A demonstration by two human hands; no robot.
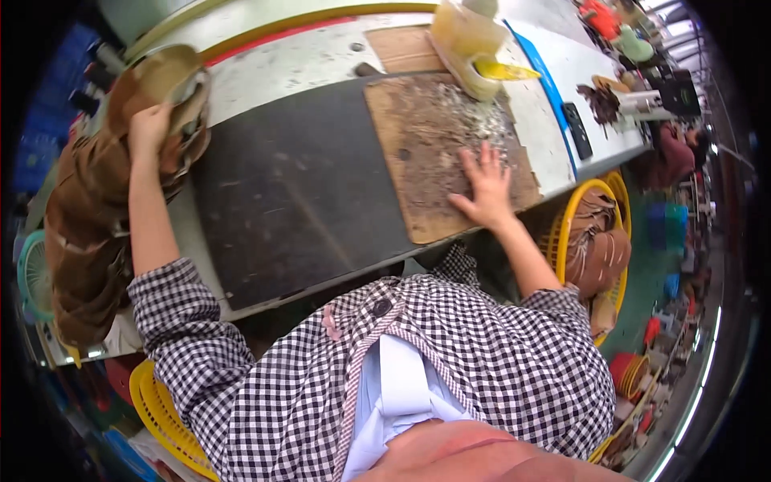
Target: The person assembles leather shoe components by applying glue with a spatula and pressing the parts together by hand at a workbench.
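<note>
My left hand (150, 127) is closed at the top of a tall pile of brown leather-like pieces (88, 209) on the left end of the table, its fingers bent over the edge of a piece. My right hand (487, 189) lies flat, fingers spread, on a worn brown cardboard sheet (409, 169) stained with dried white and brown residue. Beyond that hand stands a cloudy plastic container (459, 44) holding something yellowish. A yellow pointed object (506, 71) sticks out at its rim. Between my hands is a black mat (297, 185).
Yellow plastic baskets stand beside the table; the right one (564, 233) holds brown pieces. On the right of the white tabletop are a dark phone-like object (577, 130) and a blue strip (546, 80). A teal fan (34, 273) is at far left. Another person (675, 157) sits at far right.
</note>
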